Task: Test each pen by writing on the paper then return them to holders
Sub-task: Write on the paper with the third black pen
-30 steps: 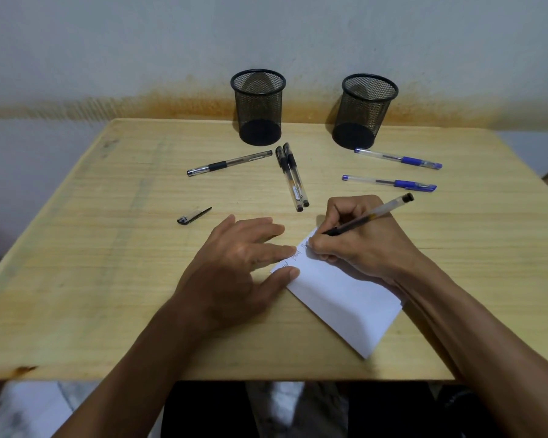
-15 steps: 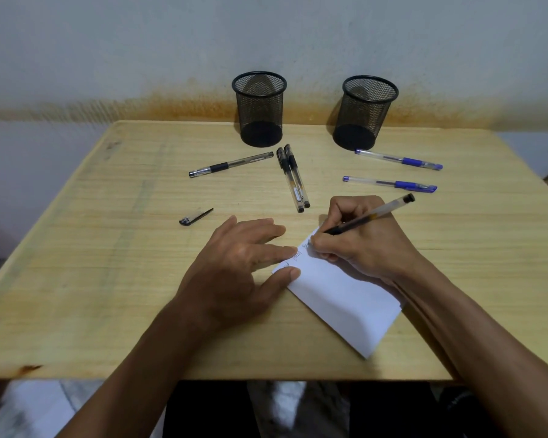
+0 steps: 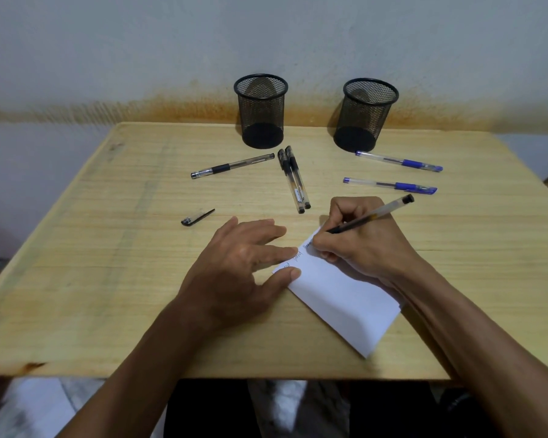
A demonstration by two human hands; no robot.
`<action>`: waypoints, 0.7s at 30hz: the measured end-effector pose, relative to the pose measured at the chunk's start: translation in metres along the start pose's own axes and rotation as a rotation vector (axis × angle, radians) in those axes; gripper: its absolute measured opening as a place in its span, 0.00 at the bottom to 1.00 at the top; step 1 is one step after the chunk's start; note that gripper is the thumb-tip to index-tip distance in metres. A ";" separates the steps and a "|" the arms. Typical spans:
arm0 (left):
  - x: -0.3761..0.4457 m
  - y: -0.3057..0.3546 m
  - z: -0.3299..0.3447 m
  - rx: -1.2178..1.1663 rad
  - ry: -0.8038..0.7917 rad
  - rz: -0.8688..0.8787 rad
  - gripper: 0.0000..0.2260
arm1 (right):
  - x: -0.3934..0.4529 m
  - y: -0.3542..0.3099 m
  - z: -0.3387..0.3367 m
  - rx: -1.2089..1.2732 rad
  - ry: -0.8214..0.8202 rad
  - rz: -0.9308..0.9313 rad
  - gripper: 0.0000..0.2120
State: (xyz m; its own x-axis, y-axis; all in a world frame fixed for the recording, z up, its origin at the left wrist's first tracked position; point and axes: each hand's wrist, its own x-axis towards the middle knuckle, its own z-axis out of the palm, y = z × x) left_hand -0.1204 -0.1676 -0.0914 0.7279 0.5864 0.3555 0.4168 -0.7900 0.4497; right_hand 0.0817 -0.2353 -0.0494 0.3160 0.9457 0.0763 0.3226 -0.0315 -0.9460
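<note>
Black pen (image 3: 370, 214) was pinched in the right hand (image 3: 364, 241), tip on paper (image 3: 339, 298); left hand (image 3: 234, 267) pressed flat, fingers spread, gripping nothing.

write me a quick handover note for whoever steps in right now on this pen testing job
Right hand: gripping a black pen, tip on the paper, mid-word.
Left hand: flat, fingers pinning the paper's left corner.
On the table: three black pens near the left holder, two blue pens near the right holder, a loose black cap.
Done: a few words written.
Left: both holders look empty; recap, test the rest, return all six.
</note>
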 end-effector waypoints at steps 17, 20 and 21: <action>-0.001 0.009 -0.008 0.000 0.112 -0.067 0.11 | -0.003 0.002 -0.011 0.196 0.007 0.110 0.07; 0.001 0.011 -0.019 0.043 0.340 -0.164 0.05 | -0.003 0.002 -0.012 0.235 0.005 0.117 0.07; 0.002 0.011 -0.025 0.073 0.404 -0.226 0.05 | -0.002 0.002 -0.012 0.243 0.003 0.117 0.07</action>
State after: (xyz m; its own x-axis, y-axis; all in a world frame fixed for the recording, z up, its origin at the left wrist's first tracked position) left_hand -0.1282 -0.1708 -0.0654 0.3502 0.7567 0.5520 0.5887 -0.6362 0.4987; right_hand 0.0924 -0.2415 -0.0474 0.3414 0.9392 -0.0373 0.0600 -0.0614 -0.9963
